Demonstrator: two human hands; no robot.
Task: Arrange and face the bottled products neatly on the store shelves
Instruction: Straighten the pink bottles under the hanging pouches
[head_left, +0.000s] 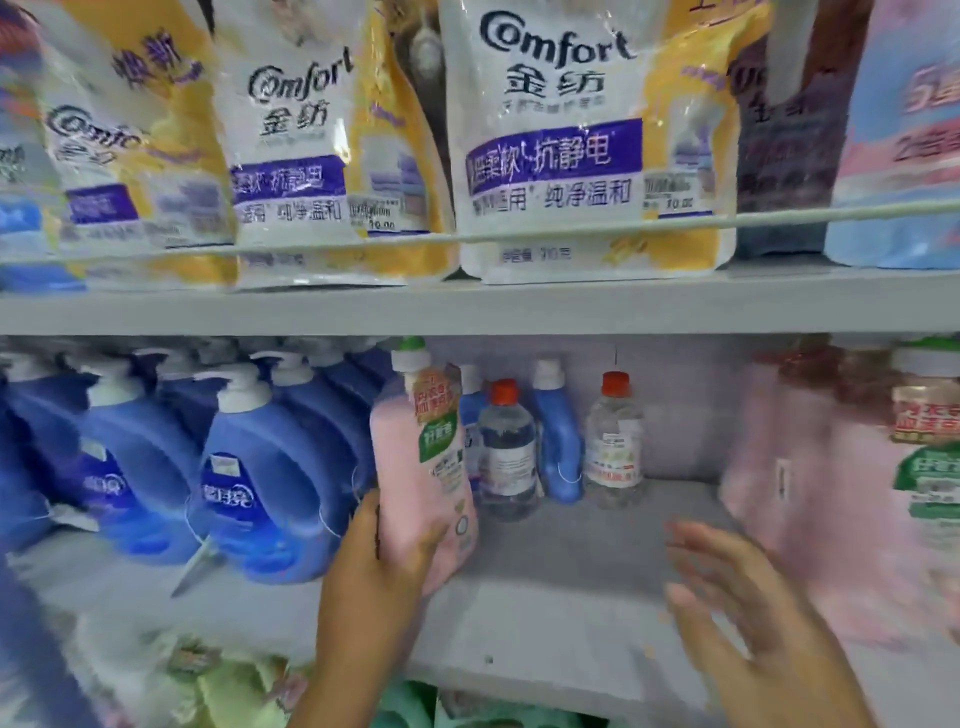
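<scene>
My left hand (384, 551) gripped the pink detergent bottle (423, 467); my right hand (737, 603) hovered open. Best to set it upright, label forward, beside the blue pump bottles (260, 483).

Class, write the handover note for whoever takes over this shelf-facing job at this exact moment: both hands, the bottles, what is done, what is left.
Left hand grips the pink bottle, tilted, beside the blue pump bottles.
Right hand is open over the bare middle shelf, holding nothing.
Two clear red-capped bottles and slim blue ones stand far back.
Done: blue row looks fronted.
Left: set the pink bottle upright, probably fill the gap.
</scene>
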